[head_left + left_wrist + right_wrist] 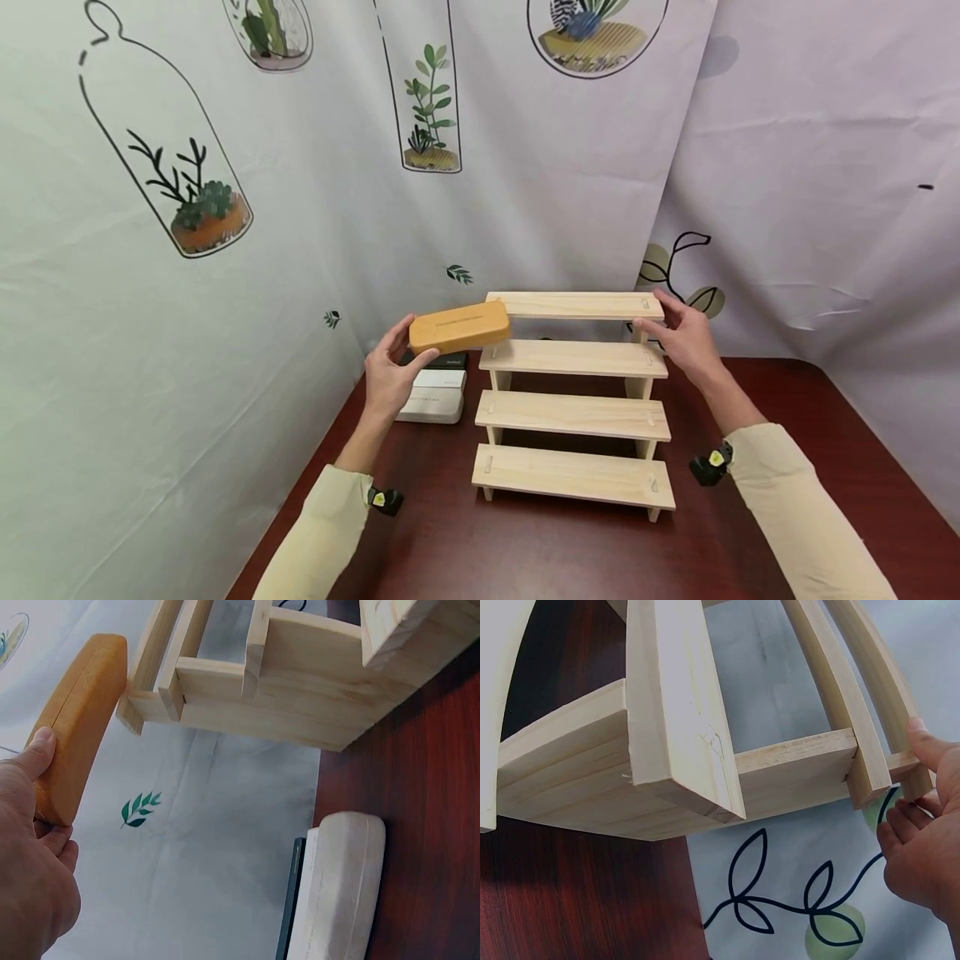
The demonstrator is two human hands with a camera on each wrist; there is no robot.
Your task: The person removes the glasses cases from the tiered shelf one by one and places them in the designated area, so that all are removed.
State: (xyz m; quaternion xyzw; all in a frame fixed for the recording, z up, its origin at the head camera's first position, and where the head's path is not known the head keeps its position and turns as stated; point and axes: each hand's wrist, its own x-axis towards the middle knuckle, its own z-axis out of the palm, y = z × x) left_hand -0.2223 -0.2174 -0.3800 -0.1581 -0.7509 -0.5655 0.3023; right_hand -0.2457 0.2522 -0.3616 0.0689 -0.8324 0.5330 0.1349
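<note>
My left hand [387,375] holds a mustard-yellow glasses case [460,327] by its left end, thumb on one side and fingers on the other. The case is at the left end of the top step of a pale wooden four-step display stand [573,419]; its far end looks close to that step, and I cannot tell whether they touch. At the other end, my right hand [682,337] pinches the top step. In the right wrist view the thumb lies on one face of the board [885,682], with curled fingers beneath.
Left of the stand, a light grey case [431,405], a white case [441,378] and a black case [450,361] lie in a row on the dark red table [450,542]. Behind hangs a white cloth [540,225] printed with plants.
</note>
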